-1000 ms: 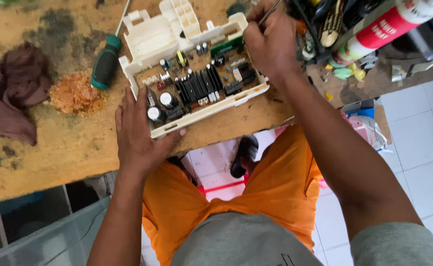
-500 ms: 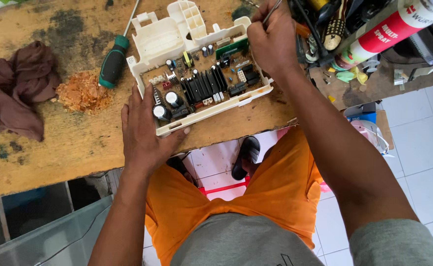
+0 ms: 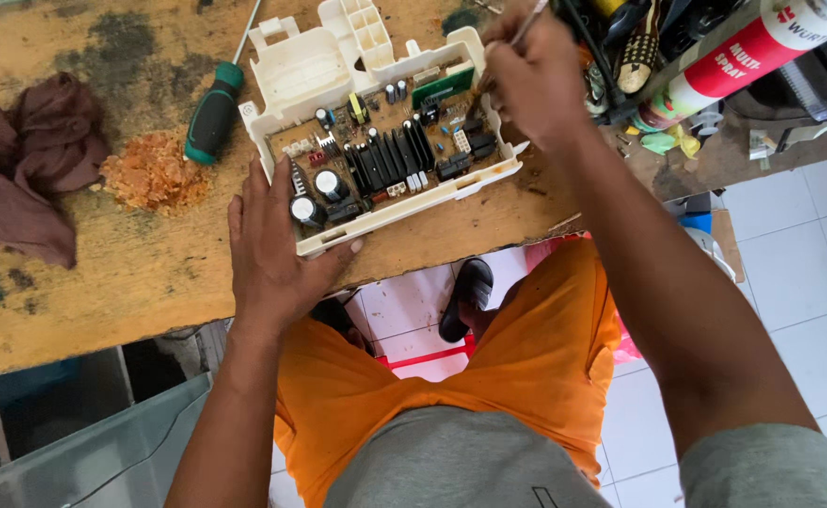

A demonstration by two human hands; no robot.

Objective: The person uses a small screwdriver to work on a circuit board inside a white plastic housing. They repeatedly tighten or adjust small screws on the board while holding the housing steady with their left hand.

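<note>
Worn and stained, the wooden workbench [image 3: 103, 273] fills the upper left of the head view, white floor tiles showing below at four o'clock; at the bench's near edge lies the white plastic housing [image 3: 310, 71] with its circuit board [image 3: 385, 150] facing up, studded with capacitors and black heat-sink fins; at nine o'clock sits a dark brown rag [image 3: 23, 169]; beside it a heap of orange shavings [image 3: 155, 174]; a green-handled screwdriver [image 3: 214, 122] rests at ten o'clock of the housing; the left hand [image 3: 277, 249] lies flat and spread, fingertips pressing the housing's near corner; the right hand [image 3: 531, 80], curled closed, grips a thin metal tool [image 3: 526, 26] over the board's two o'clock corner.
</note>
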